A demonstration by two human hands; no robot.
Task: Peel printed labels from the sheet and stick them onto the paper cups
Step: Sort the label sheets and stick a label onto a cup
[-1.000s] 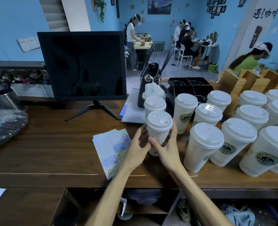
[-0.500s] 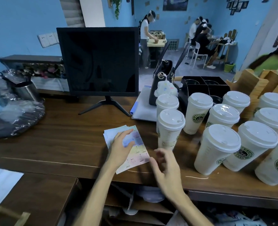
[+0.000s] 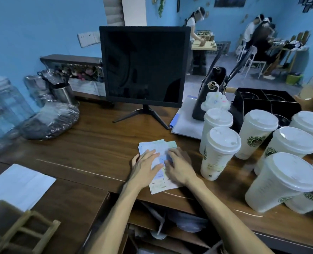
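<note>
A small stack of printed label sheets (image 3: 161, 147) lies on the wooden counter near its front edge. My left hand (image 3: 145, 165) rests flat on the stack's left side, fingers spread. My right hand (image 3: 178, 166) lies on its right side, fingertips on a bluish label near the middle. Just right of the sheets stands a lidded white paper cup (image 3: 219, 153) with a label low on its side. Several more lidded cups with green logos (image 3: 256, 132) crowd the counter to the right.
A black monitor (image 3: 144, 66) stands behind the sheets. A black handbag (image 3: 207, 96) and black cup carrier (image 3: 264, 101) sit behind the cups. Plastic-wrapped items (image 3: 49, 121) lie at left. A white paper (image 3: 18, 186) and wooden rack (image 3: 21, 233) occupy the lower desk.
Both hands let go of the nearest cup and moved left and down onto the label sheets. The left arrived first, then the right joined it. My view swung left.
</note>
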